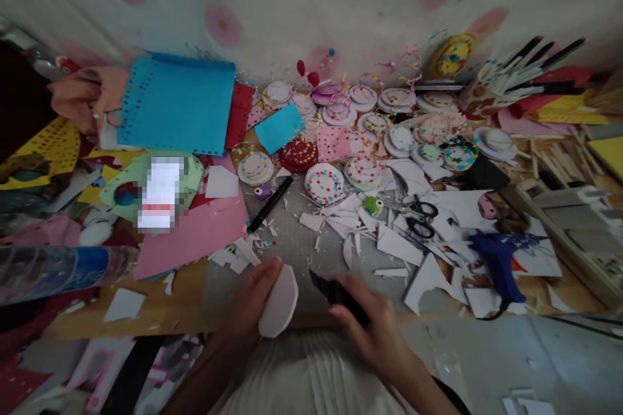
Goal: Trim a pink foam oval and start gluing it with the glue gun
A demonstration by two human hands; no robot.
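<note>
Near the table's front edge, my left hand (253, 295) is closed round one side of a white foam board piece (280, 305), whose outline is rounded with angular cuts. My right hand (367, 321) grips a black utility knife (348, 300), its dark blade pointing up and left toward the piece. A gap separates the blade from the board. Beneath and beyond both hands lies a grey cutting mat (296, 253) strewn with white offcuts (396, 243). A black pen (270, 203) rests on the mat ahead of my left hand.
Decorated white discs (324, 183) crowd the back. Black scissors (421, 217), a blue glue gun (499, 262) and a grey device (569, 220) stand right. A plastic bottle (63, 272) lies left, near pink paper (195, 237) and a blue sheet (178, 104). A cup of knives (487, 97) stands back right.
</note>
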